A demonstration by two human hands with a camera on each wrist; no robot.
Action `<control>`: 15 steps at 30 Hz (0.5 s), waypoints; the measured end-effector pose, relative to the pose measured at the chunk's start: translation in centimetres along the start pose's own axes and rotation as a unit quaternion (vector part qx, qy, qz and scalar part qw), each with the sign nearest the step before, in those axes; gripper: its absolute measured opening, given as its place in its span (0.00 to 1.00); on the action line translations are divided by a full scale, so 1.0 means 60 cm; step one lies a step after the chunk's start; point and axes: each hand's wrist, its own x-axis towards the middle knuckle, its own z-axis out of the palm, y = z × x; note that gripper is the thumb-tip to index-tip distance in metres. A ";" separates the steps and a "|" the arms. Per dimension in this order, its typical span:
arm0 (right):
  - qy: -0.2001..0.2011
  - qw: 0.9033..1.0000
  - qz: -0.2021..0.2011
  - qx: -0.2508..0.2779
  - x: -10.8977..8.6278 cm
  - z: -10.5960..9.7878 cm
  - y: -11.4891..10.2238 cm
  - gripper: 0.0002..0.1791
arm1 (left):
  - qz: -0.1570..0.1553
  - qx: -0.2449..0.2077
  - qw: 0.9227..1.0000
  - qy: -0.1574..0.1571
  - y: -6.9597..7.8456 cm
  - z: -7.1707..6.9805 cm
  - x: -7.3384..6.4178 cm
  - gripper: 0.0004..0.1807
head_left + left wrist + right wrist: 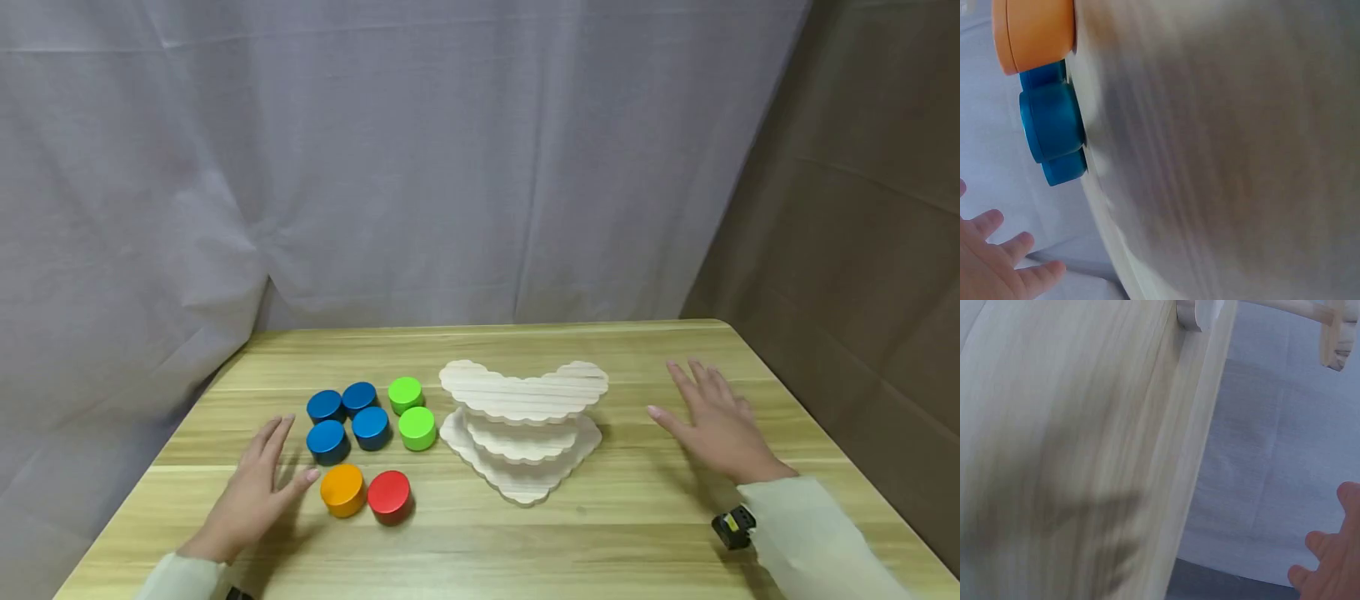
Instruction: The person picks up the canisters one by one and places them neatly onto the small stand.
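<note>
My left hand [251, 492] hovers over the left of the table, fingers extended and holding nothing; its thumb is nearest the orange round tin [343, 490]. Beside that tin sits a red round tin [390, 497]. Behind them stand several blue round tins [327, 442] and two green ones [417, 427]. A tiered pale wooden stand [525, 392] with scalloped edges occupies the middle. Off to its right, my right hand [716, 423] is spread above the table with nothing in it. In the left wrist view the orange tin [1038, 34] and blue tins [1057, 122] stand beyond the fingers.
The wooden table [517, 550] has its far edge against a grey curtain [450, 167]. A brown cloth [847, 250] hangs along the right side. In the right wrist view, part of the stand [1338, 334] shows at the top right.
</note>
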 end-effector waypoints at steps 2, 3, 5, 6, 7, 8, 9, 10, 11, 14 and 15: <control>0.006 1.000 -0.004 0.019 0.002 0.007 -0.003 0.46 | 0.003 -0.008 1.000 0.000 0.000 0.002 -0.002 0.48; 0.009 1.000 -0.008 0.029 0.004 0.011 -0.005 0.45 | 0.005 -0.011 1.000 0.001 0.000 0.004 -0.004 0.48; 0.013 0.999 -0.014 0.049 0.008 0.020 -0.007 0.45 | 0.012 -0.018 1.000 0.004 0.000 0.006 -0.006 0.47; 0.014 0.998 -0.017 0.057 0.010 0.023 -0.009 0.44 | 0.015 -0.022 1.000 0.005 0.001 0.007 -0.008 0.47; 0.017 0.998 -0.021 0.064 0.012 0.027 -0.010 0.44 | 0.017 -0.025 1.000 0.005 0.002 0.008 -0.009 0.47; 0.019 0.997 -0.025 0.070 0.014 0.030 -0.011 0.44 | 0.019 -0.026 0.999 0.003 0.003 0.009 -0.010 0.47; 0.020 0.996 -0.028 0.076 0.016 0.033 -0.014 0.44 | 0.021 -0.028 0.999 0.001 0.004 0.010 -0.011 0.47; 0.022 0.996 -0.031 0.083 0.018 0.035 -0.016 0.44 | 0.024 -0.028 0.999 -0.001 0.006 0.011 -0.012 0.47; 0.024 0.995 -0.033 0.091 0.020 0.037 -0.019 0.44 | 0.025 -0.028 0.999 -0.004 0.007 0.012 -0.013 0.48; 0.027 0.992 -0.038 0.116 0.026 0.045 -0.027 0.43 | 0.027 -0.026 0.999 -0.012 0.009 0.016 -0.016 0.49; 0.028 0.991 -0.039 0.124 0.029 0.048 -0.029 0.43 | 0.027 -0.027 0.999 -0.013 0.009 0.017 -0.017 0.49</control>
